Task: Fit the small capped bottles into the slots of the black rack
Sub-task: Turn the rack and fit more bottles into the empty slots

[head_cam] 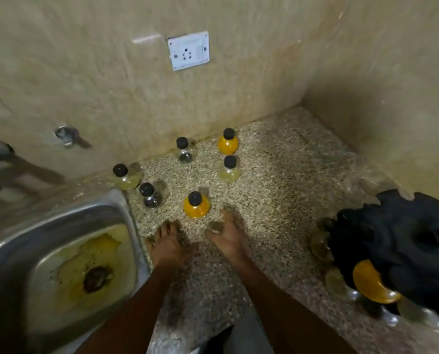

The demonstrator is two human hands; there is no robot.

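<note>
Bottles, small round glass ones with black caps, are what both hands reach toward, though neither hand holds one: the left hand (166, 241) lies low over the speckled stone counter (277, 180) with fingers spread and relaxed, and the right hand (227, 233) beside it has loosely bent fingers closed on nothing that shows through the blur. Just beyond the fingertips, between the two hands, stands the nearest orange-filled bottle (196, 207), probably the next pick since it is closest. Farther out five more bottles stand upright and apart: two clear (150, 196), two pale yellow (230, 169), one orange (228, 144). Well to the right sits the black rack (402, 241), already carrying some bottles, while the steel sink (21, 251) borders the left.
</note>
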